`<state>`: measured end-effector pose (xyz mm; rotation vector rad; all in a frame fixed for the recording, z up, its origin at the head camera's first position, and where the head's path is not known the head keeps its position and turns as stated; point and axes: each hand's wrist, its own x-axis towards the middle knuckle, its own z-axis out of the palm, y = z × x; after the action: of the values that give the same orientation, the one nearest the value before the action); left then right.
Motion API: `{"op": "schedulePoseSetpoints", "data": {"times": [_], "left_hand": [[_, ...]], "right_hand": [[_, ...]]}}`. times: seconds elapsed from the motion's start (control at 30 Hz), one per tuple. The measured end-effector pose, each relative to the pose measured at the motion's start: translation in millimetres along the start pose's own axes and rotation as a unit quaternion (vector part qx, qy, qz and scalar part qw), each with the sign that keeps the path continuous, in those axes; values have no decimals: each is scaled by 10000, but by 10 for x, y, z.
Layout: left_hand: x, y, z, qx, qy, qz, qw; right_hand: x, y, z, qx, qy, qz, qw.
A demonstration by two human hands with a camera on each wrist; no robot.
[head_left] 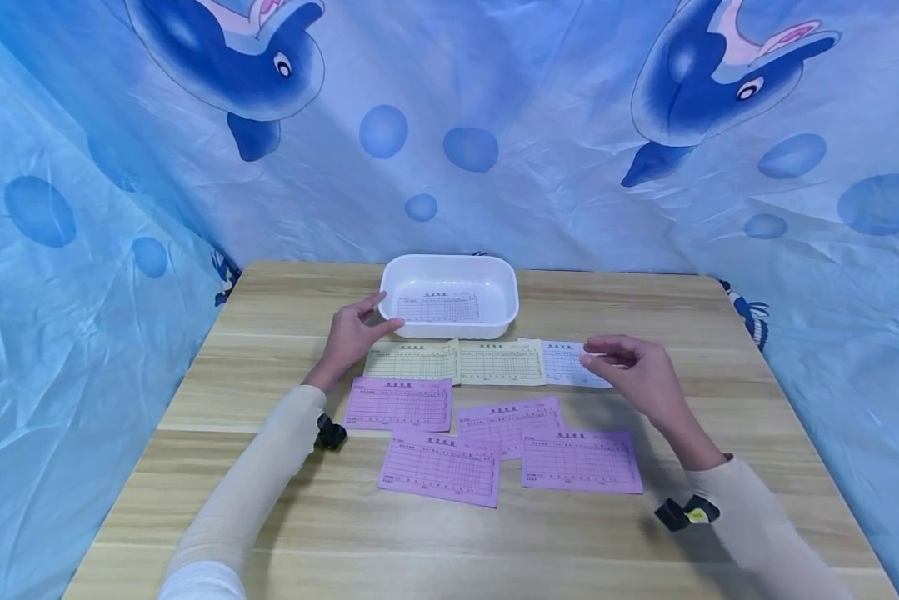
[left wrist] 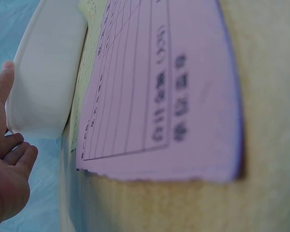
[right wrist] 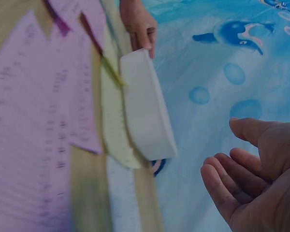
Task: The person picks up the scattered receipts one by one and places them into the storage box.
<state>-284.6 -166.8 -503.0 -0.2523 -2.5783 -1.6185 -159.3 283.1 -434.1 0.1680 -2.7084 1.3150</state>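
A white tray (head_left: 460,332) sits at the far side of the table, its left end held between the thumb and fingers of the left hand (head_left: 352,337). Inside lies a white form (head_left: 437,308) printed with a dark heading and a ruled grid; the characters are too small to read. Just in front of the tray runs a row of similar forms: a left yellow form (head_left: 412,361), a right yellow form (head_left: 500,364) and, at the right end, a pale form (head_left: 565,367) with bluish lines. Over that last one is the right hand (head_left: 640,375), fingers loosely bent, thumb apart from them in its wrist view, gripping nothing. Nearer lie four purple forms (head_left: 440,468), the middle one partly covered by its neighbours. Each bears a centred heading above a grid; in the left wrist view the large characters are blurred beyond reading. A black device (head_left: 674,514) on the right wrist carries a yellow label (head_left: 696,515), its marks illegible. Beyond the wood-grain table (head_left: 329,533) hangs a blue backdrop (head_left: 554,225) with two dolphins (head_left: 232,58) and round bubbles.
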Motion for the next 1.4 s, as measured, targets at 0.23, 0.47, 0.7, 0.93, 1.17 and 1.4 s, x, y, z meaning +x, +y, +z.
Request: {"op": "schedulePoseSetpoints", "data": {"times": [0.23, 0.47, 0.7, 0.93, 1.17, 1.4], "left_hand": [[3, 0, -5, 38, 13, 9, 10000], [-6, 3, -13, -18, -18, 48, 10000], [-3, 5, -18, 17, -13, 2, 10000], [-1, 6, -3, 18, -21, 28, 10000], [5, -10, 9, -62, 17, 117, 9999], [2, -12, 2, -25, 32, 93, 9999]], "right_hand": [[-254, 218, 5, -202, -31, 345, 9992], [-473, 357, -74, -592, -250, 743, 9952], [-647, 488, -88, -657, -531, 1138, 9899], [-735, 620, -57, -778, -597, 1398, 9853], [-778, 680, -40, -880, -632, 1511, 9826], [-801, 721, 12, -988, -523, 1328, 9848]]}}
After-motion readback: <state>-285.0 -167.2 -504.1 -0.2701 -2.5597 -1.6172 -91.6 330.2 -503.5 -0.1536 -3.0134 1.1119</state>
